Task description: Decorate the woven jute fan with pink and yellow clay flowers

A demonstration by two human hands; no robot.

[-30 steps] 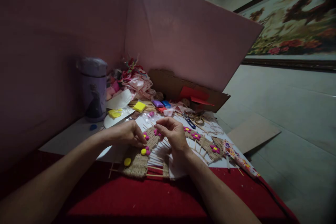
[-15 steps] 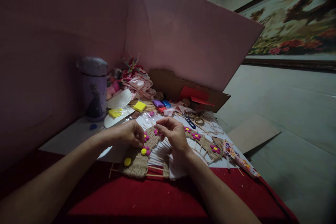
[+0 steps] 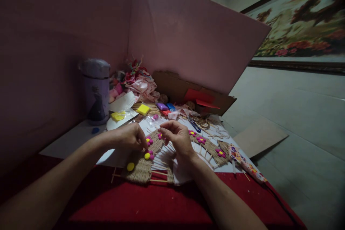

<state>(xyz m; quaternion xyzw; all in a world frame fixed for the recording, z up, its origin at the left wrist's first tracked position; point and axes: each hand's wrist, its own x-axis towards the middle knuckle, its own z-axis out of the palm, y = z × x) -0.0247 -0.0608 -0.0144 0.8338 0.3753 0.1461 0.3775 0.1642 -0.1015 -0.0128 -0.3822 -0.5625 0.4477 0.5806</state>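
A fan-shaped piece of woven jute on thin wooden sticks (image 3: 142, 170) lies on the red cloth, dotted with pink clay flowers with yellow centres (image 3: 201, 139). My left hand (image 3: 129, 137) rests on its upper left edge, fingertips pinched beside a half-made pink and yellow flower (image 3: 148, 155). My right hand (image 3: 176, 137) hovers over the fan's middle with thumb and fingers pinched together; what they hold is too small to make out. A loose yellow clay disc (image 3: 130, 166) sits on the jute near the left edge.
Clay blocks in yellow (image 3: 143, 109), purple (image 3: 162, 106) and blue lie behind the fan with paper plates (image 3: 123, 102), blue-handled scissors (image 3: 194, 125) and twine. A lilac flask (image 3: 96, 90) stands at the left. A cardboard box (image 3: 188, 93) and pink panels close the back.
Almost nothing differs. My left hand's fingertips have shifted slightly down toward the half-made flower; my right hand keeps its pinch in place.
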